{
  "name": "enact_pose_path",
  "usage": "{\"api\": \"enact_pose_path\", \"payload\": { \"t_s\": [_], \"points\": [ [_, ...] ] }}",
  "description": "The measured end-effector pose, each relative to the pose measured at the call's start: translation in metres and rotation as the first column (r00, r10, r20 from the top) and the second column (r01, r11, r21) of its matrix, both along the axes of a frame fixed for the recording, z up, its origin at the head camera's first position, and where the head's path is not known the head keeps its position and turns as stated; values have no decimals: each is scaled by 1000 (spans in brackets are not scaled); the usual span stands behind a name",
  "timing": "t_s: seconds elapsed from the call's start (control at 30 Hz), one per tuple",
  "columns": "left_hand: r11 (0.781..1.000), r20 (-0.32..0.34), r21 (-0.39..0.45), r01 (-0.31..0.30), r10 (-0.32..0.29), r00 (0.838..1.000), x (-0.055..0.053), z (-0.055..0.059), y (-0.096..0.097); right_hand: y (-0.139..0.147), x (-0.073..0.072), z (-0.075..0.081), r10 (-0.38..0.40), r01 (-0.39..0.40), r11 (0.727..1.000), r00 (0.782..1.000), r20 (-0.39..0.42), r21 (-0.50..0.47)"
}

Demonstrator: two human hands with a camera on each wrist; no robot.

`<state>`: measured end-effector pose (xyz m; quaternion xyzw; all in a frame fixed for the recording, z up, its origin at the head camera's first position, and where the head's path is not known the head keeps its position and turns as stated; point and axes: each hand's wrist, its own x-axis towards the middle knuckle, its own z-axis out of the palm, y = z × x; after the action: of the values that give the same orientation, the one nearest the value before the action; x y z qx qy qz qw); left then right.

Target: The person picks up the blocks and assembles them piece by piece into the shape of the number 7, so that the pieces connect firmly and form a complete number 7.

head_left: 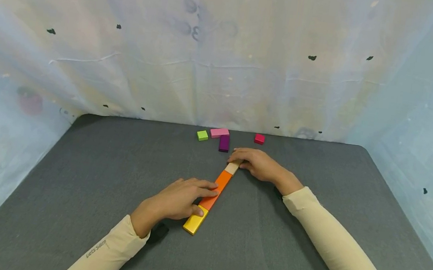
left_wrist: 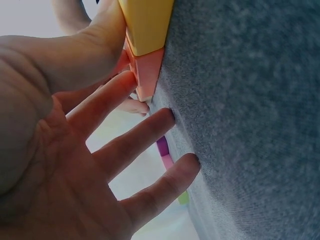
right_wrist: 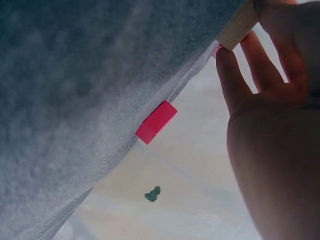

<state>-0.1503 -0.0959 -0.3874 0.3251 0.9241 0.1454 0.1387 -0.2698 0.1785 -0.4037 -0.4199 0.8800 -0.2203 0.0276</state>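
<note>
A straight slanting row of blocks lies on the grey cloth: a yellow block (head_left: 194,224) at the near end, an orange section (head_left: 223,180) in the middle, a plain wooden block (head_left: 232,168) at the far end. My left hand (head_left: 174,199) rests along the row with fingers spread and fairly straight. Its thumb touches the yellow block and its fingertips lie on the orange part. At the far end, my right hand (head_left: 259,164) pinches the wooden block (right_wrist: 237,28) between thumb and fingers. Those fingers partly cover that block's far end.
Past the row, near the table's back edge, are a green block (head_left: 202,135), a pink block (head_left: 219,132) and a purple block (head_left: 224,143) close together. A red block (head_left: 259,139) sits apart to their right. Pale patterned sheeting (head_left: 225,64) hangs behind the table (head_left: 115,163).
</note>
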Motion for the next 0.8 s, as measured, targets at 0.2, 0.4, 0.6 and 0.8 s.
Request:
{"api": "enact_pose_path", "payload": {
  "t_s": [0.2, 0.4, 0.6, 0.8],
  "points": [
    [1000, 15, 8, 0, 0, 1000, 2, 0, 0, -1, 2, 0, 9, -9, 1000, 1000, 10, 0],
    [1000, -16, 9, 14, -14, 1000, 2, 0, 0, -1, 2, 1, 0, 0, 1000, 1000, 7, -1],
    [1000, -16, 18, 16, -15, 1000, 1, 1, 0, 0, 2, 1, -12, 12, 1000, 1000, 16, 16],
    [1000, 0, 13, 10, -10, 1000, 1, -1, -1, -1, 1, -2, -3, 2, 1000, 1000, 20, 31]
  ]
}}
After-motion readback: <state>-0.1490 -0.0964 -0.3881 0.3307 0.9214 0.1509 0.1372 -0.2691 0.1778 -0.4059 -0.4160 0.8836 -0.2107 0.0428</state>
